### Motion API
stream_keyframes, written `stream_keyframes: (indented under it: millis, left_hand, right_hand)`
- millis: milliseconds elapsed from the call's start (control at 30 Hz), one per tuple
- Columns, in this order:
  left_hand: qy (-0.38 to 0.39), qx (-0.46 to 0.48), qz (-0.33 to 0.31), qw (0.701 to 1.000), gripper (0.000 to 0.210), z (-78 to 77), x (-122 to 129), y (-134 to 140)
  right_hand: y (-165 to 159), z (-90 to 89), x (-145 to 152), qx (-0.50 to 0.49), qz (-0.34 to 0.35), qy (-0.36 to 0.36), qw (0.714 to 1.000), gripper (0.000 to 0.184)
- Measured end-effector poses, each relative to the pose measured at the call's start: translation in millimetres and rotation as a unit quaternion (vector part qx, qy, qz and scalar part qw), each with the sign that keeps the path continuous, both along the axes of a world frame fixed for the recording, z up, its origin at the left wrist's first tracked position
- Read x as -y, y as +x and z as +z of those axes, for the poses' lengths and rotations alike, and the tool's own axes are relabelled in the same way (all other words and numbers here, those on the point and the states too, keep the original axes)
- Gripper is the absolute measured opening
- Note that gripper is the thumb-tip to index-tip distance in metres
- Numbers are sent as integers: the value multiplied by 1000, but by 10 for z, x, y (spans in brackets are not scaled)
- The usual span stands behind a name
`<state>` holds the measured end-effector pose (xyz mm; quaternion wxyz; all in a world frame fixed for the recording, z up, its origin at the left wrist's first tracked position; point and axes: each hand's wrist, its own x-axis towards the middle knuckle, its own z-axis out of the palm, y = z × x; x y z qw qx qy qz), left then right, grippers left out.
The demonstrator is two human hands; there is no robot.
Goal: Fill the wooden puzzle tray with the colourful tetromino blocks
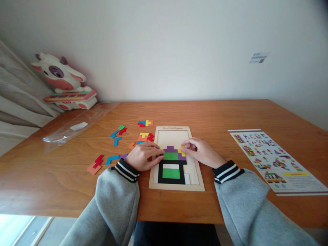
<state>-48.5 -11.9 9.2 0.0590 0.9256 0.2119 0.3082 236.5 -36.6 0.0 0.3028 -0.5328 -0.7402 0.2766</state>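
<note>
Wooden puzzle tray [173, 137] at the centre of the desk [225, 116], between a person's 2 bare hands. The upper part of its recess shows bare wood; the lower part carries flat coloured pieces. From the top down, a stepped purple piece [170, 149] lies against a green block [171, 156], and below it black pieces [160, 172] frame a 2nd green block [171, 174].

The left hand [142, 156] reaches across the tray's left rim, its thumb and index fingertips near the left end of the coloured rows. The right hand [201, 152] reaches over the right rim, its fingertips at a yellow piece [183, 152] beside the purple one. In both hands the fingers are curved; whether they are clamped on a piece or merely rest there cannot be told.

Left of the tray, loose pieces lie in small groups, among them a red piece [99, 159] against an orange piece [93, 168], a blue piece [112, 159] and a yellow T-shaped piece [144, 135]. A printed sheet [279, 164] of coloured patterns lies at right, well apart from the tray. At the far left, a clear plastic bag [57, 137] lies before a cow-shaped toy keyboard [70, 97], near a curtain [17, 90].
</note>
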Motion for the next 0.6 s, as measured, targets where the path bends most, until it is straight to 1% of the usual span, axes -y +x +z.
stream_keyframes:
  millis: [100,233,300,333,400,500,567,600]
  left_hand:
    - [2,4,-2,1000,18,11,12,5]
    - [22,3,-5,1000,16,63,20,11]
    - [37,4,19,999,15,89,11,-21]
    - [45,6,44,998,15,98,2,-53]
    - [61,11,116,991,16,105,-26,-153]
    - [65,4,235,970,21,84,-75,-374]
    - [54,-7,291,955,25,53,-100,-538]
    - [49,-14,308,950,27,35,-107,-614]
  right_hand:
    - [-1,-1,0,1,2,4,1000,25]
    - [7,-32,-10,3,0,3,1000,27]
    - [12,-44,-13,0,-2,3,1000,28]
    - [15,-47,-14,0,-2,4,1000,29]
    - [20,-47,-12,-1,-2,8,1000,30]
    - [27,-41,-7,0,-1,13,1000,30]
    - [28,-40,-5,0,0,14,1000,31]
    - [28,-41,-5,0,0,13,1000,32]
